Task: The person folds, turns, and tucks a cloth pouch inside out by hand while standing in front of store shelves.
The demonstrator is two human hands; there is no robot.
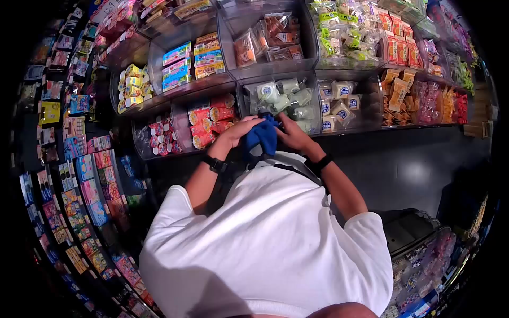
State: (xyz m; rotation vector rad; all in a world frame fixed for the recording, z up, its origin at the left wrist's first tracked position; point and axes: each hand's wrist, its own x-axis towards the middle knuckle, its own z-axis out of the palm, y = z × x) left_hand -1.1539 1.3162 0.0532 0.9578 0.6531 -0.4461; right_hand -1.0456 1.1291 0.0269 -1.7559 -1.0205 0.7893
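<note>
Between my two hands, in front of my body, is a blue cloth [262,139] with a dark part at its top. My left hand [239,131] is curled against the cloth's left side. On the other side, my right hand [292,133] has its fingers closed at the cloth's upper right edge. Just beyond both hands lies a clear bin of pale wrapped packets [302,97]. Red packets [212,115] fill the bin left of my left hand, and white packets with blue marks [342,108] sit in the bin on the right.
More bins hold brown packets [397,93], red and white packets [401,47] and blue and pink packs [176,66]. Shelves of boxed goods [93,191] run down the left. A dark case [408,230] stands at the lower right on the dark floor [413,169].
</note>
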